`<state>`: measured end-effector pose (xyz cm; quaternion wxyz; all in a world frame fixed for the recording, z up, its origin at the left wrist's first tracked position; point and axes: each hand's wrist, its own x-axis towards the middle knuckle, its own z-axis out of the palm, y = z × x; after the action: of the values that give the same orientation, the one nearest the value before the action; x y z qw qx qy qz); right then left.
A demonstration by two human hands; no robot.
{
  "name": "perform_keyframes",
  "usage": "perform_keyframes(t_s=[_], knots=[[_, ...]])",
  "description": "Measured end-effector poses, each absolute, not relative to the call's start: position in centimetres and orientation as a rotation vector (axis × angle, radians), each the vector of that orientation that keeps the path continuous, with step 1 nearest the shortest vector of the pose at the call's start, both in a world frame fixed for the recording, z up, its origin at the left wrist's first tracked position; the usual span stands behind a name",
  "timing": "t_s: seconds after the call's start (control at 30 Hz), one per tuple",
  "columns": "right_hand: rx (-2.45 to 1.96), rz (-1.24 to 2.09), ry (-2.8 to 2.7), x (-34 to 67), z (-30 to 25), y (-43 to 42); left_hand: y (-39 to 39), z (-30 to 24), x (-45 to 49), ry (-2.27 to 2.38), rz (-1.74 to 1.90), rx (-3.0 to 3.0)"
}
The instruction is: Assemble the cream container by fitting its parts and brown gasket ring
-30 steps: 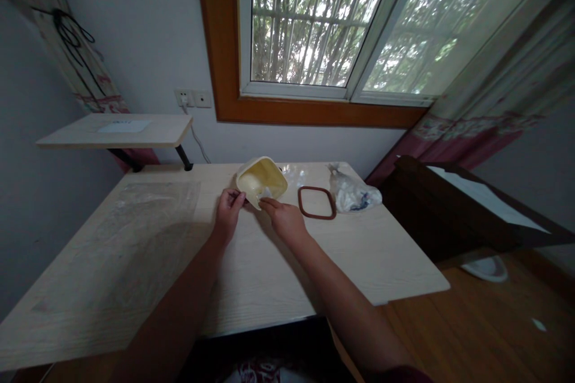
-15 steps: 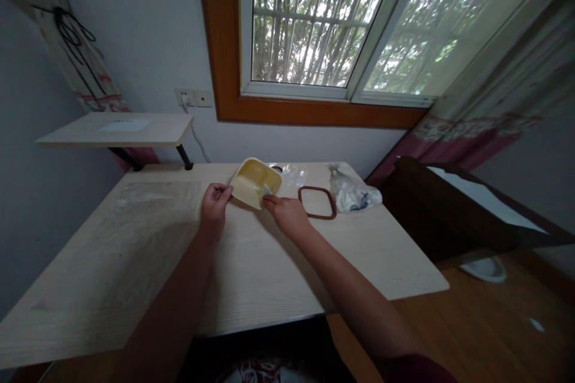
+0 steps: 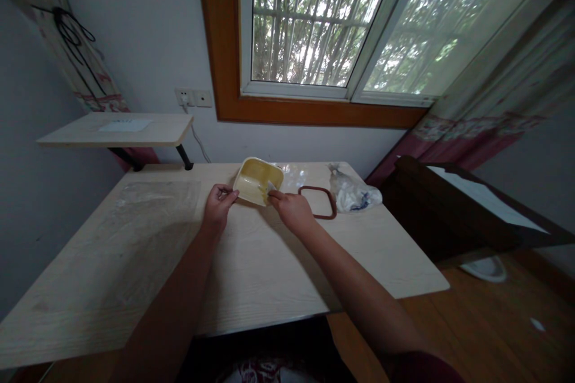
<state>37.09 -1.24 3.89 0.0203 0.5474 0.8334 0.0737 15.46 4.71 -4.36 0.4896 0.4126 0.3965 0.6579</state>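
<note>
A pale yellow square container [image 3: 256,179] sits tilted toward me at the far middle of the wooden table [image 3: 224,263]. My left hand [image 3: 217,207] pinches its left rim with closed fingers. My right hand [image 3: 291,209] is closed on a small white wipe at the container's right inner edge. A brown square sealing ring [image 3: 320,203] lies flat just right of my right hand, partly hidden by it.
A crumpled clear plastic bag [image 3: 353,194] lies right of the ring. A clear plastic sheet [image 3: 148,203] covers the table's left part. A small raised shelf [image 3: 117,130] stands at the back left. A dark wooden bed frame [image 3: 449,215] stands at the right.
The container has turned and settled lower between my hands. My left hand shifted left along the rim and my right hand moved slightly up and right, over the ring's edge.
</note>
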Motion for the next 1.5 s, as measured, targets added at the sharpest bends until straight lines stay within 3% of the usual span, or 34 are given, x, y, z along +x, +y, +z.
perform_keyframes(t_s=[0.9,1.5], knots=[[1.772,0.229,2.583,37.8,2.8,-0.9,5.0,-6.0,15.6,0.922,1.585,1.086],[1.913,0.038,2.543,35.8,1.8,-2.2,4.7,-6.2,16.6,0.94,1.564,1.088]])
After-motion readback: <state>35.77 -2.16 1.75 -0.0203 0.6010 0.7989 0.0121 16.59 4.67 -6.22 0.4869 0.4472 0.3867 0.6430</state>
